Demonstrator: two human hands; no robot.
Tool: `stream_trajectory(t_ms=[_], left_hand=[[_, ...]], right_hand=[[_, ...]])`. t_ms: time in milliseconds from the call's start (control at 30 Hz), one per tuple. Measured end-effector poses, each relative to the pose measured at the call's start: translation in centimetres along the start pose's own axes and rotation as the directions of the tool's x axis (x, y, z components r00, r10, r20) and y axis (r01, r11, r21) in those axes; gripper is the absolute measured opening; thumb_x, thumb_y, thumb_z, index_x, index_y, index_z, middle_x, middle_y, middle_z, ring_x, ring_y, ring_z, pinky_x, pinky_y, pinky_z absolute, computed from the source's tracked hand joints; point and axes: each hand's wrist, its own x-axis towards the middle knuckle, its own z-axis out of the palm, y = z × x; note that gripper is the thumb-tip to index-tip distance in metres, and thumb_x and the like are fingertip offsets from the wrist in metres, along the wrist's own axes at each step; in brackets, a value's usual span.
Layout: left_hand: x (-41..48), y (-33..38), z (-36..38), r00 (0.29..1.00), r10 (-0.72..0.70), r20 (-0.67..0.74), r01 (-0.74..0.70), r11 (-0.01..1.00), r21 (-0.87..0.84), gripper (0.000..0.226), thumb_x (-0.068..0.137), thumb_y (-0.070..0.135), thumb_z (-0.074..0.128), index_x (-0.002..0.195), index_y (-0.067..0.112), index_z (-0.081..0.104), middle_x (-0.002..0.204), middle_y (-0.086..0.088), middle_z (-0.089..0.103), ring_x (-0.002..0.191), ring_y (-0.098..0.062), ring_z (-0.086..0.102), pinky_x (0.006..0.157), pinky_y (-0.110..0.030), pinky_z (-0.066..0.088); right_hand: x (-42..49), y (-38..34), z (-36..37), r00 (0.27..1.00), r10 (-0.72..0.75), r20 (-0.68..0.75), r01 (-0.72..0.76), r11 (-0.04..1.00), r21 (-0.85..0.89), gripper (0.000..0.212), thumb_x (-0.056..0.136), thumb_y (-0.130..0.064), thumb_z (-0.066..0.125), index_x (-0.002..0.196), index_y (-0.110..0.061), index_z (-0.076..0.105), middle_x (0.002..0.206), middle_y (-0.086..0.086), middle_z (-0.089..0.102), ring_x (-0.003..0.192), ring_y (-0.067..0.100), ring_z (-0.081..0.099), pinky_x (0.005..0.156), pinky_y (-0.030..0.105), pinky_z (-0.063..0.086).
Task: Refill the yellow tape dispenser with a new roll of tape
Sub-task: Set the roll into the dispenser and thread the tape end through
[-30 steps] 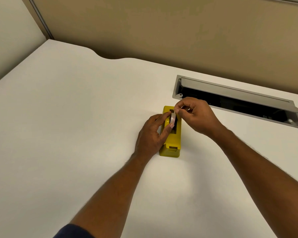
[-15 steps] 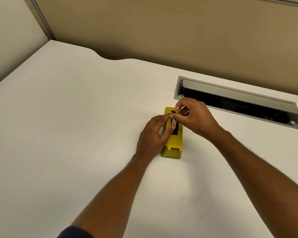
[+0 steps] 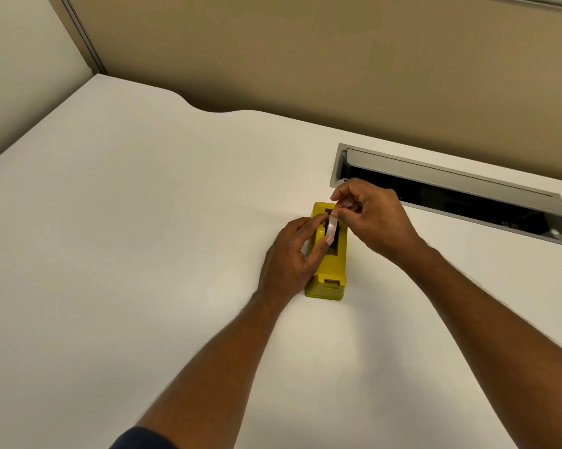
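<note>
The yellow tape dispenser (image 3: 328, 273) stands on the white desk (image 3: 143, 254), its cutter end towards me. A clear tape roll (image 3: 332, 225) sits upright in the dispenser's dark slot, partly raised above it. My left hand (image 3: 289, 257) rests against the dispenser's left side, with its thumb and forefinger pinching the roll. My right hand (image 3: 373, 218) is over the far end of the dispenser, fingertips pinched on the top of the roll or its loose end. The far part of the slot is hidden by my fingers.
An open grey cable tray (image 3: 451, 192) with a raised lid is recessed in the desk behind and to the right of the dispenser. A beige partition wall (image 3: 305, 59) runs along the desk's curved back edge.
The tape roll, pressed low and barely visible in the slot half a second ago, now stands higher. My right fingers have lifted slightly. The dispenser has stayed in place.
</note>
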Motion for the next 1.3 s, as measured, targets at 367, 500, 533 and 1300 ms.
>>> stream_trajectory(t_ms=[367, 500, 533, 1300], left_hand=[[-0.1, 0.0, 0.1, 1.000, -0.016, 0.002, 0.016, 1.000, -0.017, 0.048, 0.092, 0.059, 0.044, 0.135, 0.039, 0.047, 0.133, 0.005, 0.056, 0.119, -0.010, 0.051, 0.093, -0.022, 0.041], [0.0, 0.3, -0.1, 1.000, -0.023, -0.011, 0.022, 0.998, -0.063, 0.048, 0.091, 0.061, 0.042, 0.133, 0.039, 0.050, 0.128, 0.006, 0.058, 0.115, -0.010, 0.053, 0.090, -0.023, 0.044], [0.0, 0.3, -0.1, 1.000, -0.026, -0.014, 0.025, 0.998, -0.065, 0.048, 0.091, 0.060, 0.043, 0.133, 0.039, 0.050, 0.128, 0.005, 0.059, 0.115, -0.010, 0.053, 0.090, -0.024, 0.044], [0.2, 0.1, 0.5, 0.996, -0.088, -0.020, 0.086, 0.993, -0.075, 0.056, 0.085, 0.067, 0.046, 0.133, 0.038, 0.048, 0.129, 0.007, 0.055, 0.116, -0.011, 0.052, 0.092, -0.026, 0.046]], right_hand=[[0.2, -0.4, -0.1, 0.998, 0.032, 0.063, -0.030, 0.999, -0.031, 0.024, 0.090, -0.013, 0.059, 0.110, -0.025, 0.063, 0.096, -0.010, 0.058, 0.084, 0.009, 0.057, 0.062, 0.008, 0.039], [0.4, -0.9, -0.1, 0.995, -0.031, 0.095, 0.041, 0.993, -0.107, 0.026, 0.091, -0.010, 0.056, 0.112, -0.024, 0.062, 0.103, -0.005, 0.060, 0.085, 0.011, 0.055, 0.065, 0.014, 0.041], [0.4, -1.0, -0.1, 0.994, -0.041, 0.099, 0.053, 0.991, -0.120, 0.027, 0.091, -0.009, 0.055, 0.113, -0.023, 0.062, 0.106, -0.003, 0.062, 0.086, 0.011, 0.055, 0.067, 0.016, 0.042], [0.9, -1.6, -0.6, 0.999, -0.043, -0.005, 0.043, 0.993, -0.107, 0.023, 0.091, -0.009, 0.057, 0.110, -0.020, 0.064, 0.102, -0.002, 0.065, 0.079, 0.006, 0.057, 0.063, 0.005, 0.038]])
